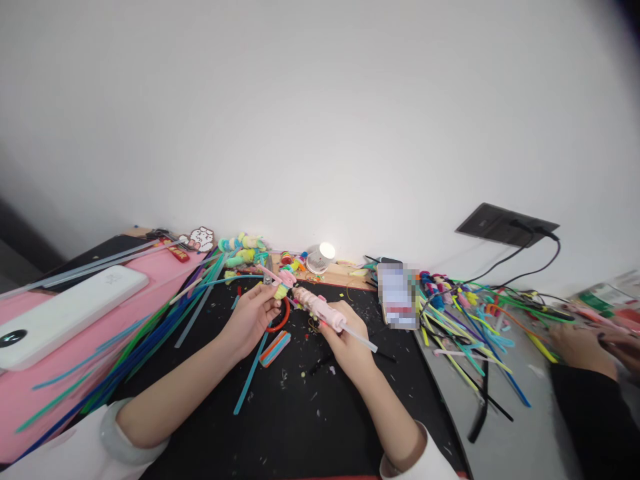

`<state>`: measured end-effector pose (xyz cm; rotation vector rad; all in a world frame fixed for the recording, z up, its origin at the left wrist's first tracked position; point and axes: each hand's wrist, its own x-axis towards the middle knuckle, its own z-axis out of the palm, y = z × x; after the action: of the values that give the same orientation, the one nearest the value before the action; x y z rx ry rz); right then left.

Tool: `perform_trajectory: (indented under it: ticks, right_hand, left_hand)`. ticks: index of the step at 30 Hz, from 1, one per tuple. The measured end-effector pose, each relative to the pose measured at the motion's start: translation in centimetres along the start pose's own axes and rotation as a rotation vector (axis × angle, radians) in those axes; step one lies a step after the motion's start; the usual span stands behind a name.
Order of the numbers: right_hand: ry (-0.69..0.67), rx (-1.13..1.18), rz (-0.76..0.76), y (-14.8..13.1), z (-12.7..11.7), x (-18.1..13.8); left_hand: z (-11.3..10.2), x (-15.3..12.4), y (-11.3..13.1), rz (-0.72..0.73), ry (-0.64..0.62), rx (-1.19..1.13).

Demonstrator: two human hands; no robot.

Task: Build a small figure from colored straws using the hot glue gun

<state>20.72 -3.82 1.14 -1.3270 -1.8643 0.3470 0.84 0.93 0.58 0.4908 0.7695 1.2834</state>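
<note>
My left hand (256, 315) pinches a small fuzzy pipe-cleaner piece (283, 291), yellow and blue with pink at its top. My right hand (351, 340) is wrapped round a pale pink glue gun (320, 309). A translucent glue stick (361, 336) sticks out of the gun's back end. The gun's front end points toward the piece in my left hand; whether they touch I cannot tell. Just below my left fingers a red-orange ring (286, 316) shows in part. Short striped pipe-cleaner pieces (275, 349) and a teal strip (250, 377) lie beneath on the black mat (310, 433).
A lit lamp (323, 257) stands against the wall. A phone (399, 297) leans right of it. Pipe cleaners (150, 353) and a white device (70, 317) lie left on pink material. More pipe cleaners (470, 340) spread right, near another person's hand (583, 350). Cables hang from a socket (505, 225).
</note>
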Motion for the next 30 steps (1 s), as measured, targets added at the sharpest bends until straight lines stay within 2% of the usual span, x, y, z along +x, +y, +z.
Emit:
perform_trajectory:
  ticks: [6, 10, 16, 18, 21, 25, 30]
  right_hand:
    - [-0.028, -0.231, 0.146, 0.1, -0.4, 0.2]
    - [-0.013, -0.392, 0.209, 0.4, -0.2, 0.1]
    - [-0.058, -0.438, 0.284, 0.2, 0.4, -0.2]
    - [-0.001, -0.395, 0.233, -0.2, 0.1, -0.2]
    - [0.102, -0.23, 0.038, -1.1, -0.6, 0.0]
    - [0.105, -0.064, -0.188, -1.9, -0.9, -0.1]
    - [0.093, 0.041, -0.3, -1.9, -0.1, -0.3]
  left_hand:
    - [0.1, -0.2, 0.3, 0.043, 0.016, 0.034]
    - [0.5, -0.7, 0.4, 0.121, 0.017, 0.189]
    - [1.1, -1.3, 0.4, 0.158, 0.003, 0.388]
    - [1.2, -1.4, 0.4, 0.177, 0.002, 0.495]
    - [1.1, -1.6, 0.1, 0.225, -0.042, 0.62]
    - [0.7, -1.7, -0.6, 0.352, -0.122, 0.766]
    - [0.5, -1.6, -1.2, 0.42, -0.175, 0.934]
